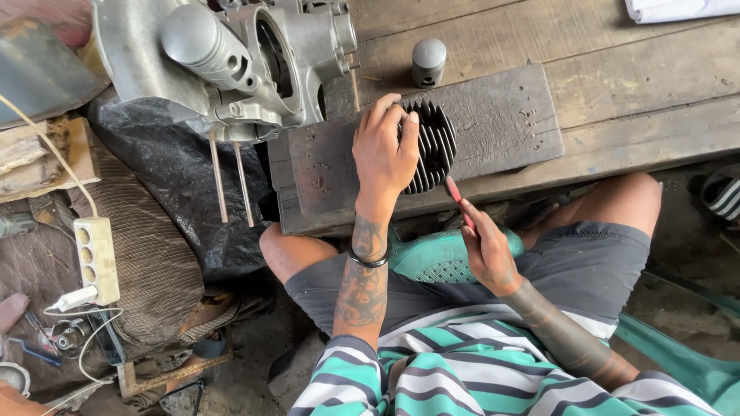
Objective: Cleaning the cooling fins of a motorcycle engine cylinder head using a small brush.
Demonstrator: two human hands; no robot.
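Left hand [383,150] clamps the finned cylinder [432,146] on the wood block [501,115]; right hand [486,250] pinches a red-handled tool [456,196]; piston [428,62] and engine case [254,62] sit nearby.

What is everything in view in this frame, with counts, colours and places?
finned cylinder: one, black, on the dark block, under the left hand
dark block: one, dark grey-brown, on the wooden bench
red-handled tool: one, red, against the cylinder's lower edge
piston: one, grey metal, upright on the bench behind the block
engine casing: one, silver, top left, two studs hanging down
power strip: one, cream, left, with a white plug in it
white cloth: one, top right corner
teal stool: one, between the knees
left hand: one, gripping the cylinder's top
right hand: one, holding the tool
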